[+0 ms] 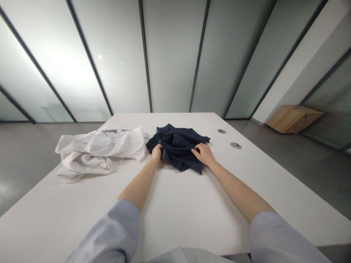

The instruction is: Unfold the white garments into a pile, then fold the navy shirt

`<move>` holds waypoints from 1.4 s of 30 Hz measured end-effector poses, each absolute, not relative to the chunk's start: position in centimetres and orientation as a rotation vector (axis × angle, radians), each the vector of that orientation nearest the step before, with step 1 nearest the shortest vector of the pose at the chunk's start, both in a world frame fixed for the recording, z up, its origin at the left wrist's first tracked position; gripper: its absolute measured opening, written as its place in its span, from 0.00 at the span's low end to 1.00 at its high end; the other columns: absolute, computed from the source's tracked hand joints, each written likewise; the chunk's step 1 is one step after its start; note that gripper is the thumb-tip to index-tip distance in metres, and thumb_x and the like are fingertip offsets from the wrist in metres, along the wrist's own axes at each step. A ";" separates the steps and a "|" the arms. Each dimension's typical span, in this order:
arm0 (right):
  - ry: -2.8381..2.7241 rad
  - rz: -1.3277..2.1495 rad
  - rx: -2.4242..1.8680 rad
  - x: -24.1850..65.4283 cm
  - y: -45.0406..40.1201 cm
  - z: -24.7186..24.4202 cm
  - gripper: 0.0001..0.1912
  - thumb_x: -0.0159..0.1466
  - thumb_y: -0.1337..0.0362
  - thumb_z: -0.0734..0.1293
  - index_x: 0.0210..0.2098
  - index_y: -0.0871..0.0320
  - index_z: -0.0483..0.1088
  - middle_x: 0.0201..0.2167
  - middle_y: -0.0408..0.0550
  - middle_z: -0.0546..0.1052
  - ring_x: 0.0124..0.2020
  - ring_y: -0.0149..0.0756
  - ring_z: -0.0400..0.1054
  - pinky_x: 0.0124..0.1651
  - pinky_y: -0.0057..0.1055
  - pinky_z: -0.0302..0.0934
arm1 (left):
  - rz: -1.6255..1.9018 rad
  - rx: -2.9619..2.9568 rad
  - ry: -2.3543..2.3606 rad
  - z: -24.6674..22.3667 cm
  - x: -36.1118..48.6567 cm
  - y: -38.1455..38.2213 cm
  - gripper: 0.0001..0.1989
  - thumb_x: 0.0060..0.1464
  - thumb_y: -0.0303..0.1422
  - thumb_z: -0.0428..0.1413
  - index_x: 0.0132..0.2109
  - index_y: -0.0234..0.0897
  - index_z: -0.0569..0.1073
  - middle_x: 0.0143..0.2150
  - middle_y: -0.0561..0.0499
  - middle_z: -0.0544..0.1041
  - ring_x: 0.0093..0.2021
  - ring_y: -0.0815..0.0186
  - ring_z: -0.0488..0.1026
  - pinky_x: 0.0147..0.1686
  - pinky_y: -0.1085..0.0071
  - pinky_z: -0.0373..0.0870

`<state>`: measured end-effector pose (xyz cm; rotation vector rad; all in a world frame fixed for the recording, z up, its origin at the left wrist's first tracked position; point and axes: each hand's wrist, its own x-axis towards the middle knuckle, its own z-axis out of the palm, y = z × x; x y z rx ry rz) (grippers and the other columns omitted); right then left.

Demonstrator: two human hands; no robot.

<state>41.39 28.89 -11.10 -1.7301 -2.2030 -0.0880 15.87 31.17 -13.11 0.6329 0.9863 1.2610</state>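
Observation:
A crumpled navy blue garment [179, 144] lies in a loose heap on the white table [192, 212], its edges spread in several points. My left hand [157, 153] is closed on its left front edge, with the fingertips partly hidden by the cloth. At the right side of the heap, my right hand [204, 155] pinches the fabric between thumb and fingers. Just left of the navy cloth lies a rumpled white garment [109, 144], which neither hand touches. The kind of each garment cannot be made out from the folds.
Two round cable grommets [236, 145] are set into the tabletop on the right. Frosted glass panels [172, 54] with dark frames stand behind the table. A wooden cabinet [294, 118] is on the floor at the far right.

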 end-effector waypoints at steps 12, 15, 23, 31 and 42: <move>-2.490 0.121 -2.056 41.7 30.6 -10.7 0.32 0.67 0.47 0.52 0.65 0.54 0.55 0.66 0.56 0.56 0.66 0.55 0.48 0.63 0.51 0.44 | 1.072 1.168 0.981 -11.6 16.8 29.3 0.13 0.40 0.32 0.64 0.37 0.35 0.77 0.40 0.46 0.81 0.45 0.54 0.76 0.51 0.59 0.69; -2.359 0.111 -2.192 42.8 31.9 -10.4 0.26 0.68 0.57 0.51 0.63 0.55 0.58 0.64 0.56 0.60 0.64 0.52 0.52 0.61 0.53 0.47 | 1.027 1.193 0.974 -11.7 16.9 29.3 0.09 0.46 0.32 0.60 0.37 0.35 0.77 0.41 0.47 0.81 0.45 0.56 0.76 0.51 0.60 0.69; -2.112 -0.122 -2.092 40.5 31.8 -8.8 0.16 0.66 0.59 0.57 0.45 0.60 0.71 0.45 0.59 0.75 0.49 0.48 0.67 0.50 0.40 0.58 | 0.445 1.127 0.705 -9.9 16.0 28.0 0.13 0.51 0.41 0.58 0.32 0.33 0.76 0.35 0.43 0.80 0.36 0.60 0.77 0.40 0.65 0.71; -2.472 0.218 -1.778 37.5 29.7 -10.5 0.29 0.69 0.46 0.50 0.50 0.57 0.72 0.51 0.57 0.72 0.53 0.47 0.65 0.53 0.39 0.57 | 1.117 1.338 1.042 -9.9 16.3 29.6 0.19 0.51 0.45 0.56 0.21 0.38 0.66 0.15 0.56 0.62 0.19 0.70 0.61 0.24 0.74 0.59; -2.414 0.122 -1.918 41.8 31.5 -12.4 0.36 0.67 0.41 0.47 0.66 0.52 0.53 0.68 0.53 0.53 0.68 0.51 0.44 0.65 0.49 0.40 | 0.992 1.730 1.515 -11.9 15.3 30.6 0.11 0.57 0.39 0.51 0.37 0.40 0.75 0.48 0.44 0.77 0.55 0.55 0.68 0.59 0.63 0.56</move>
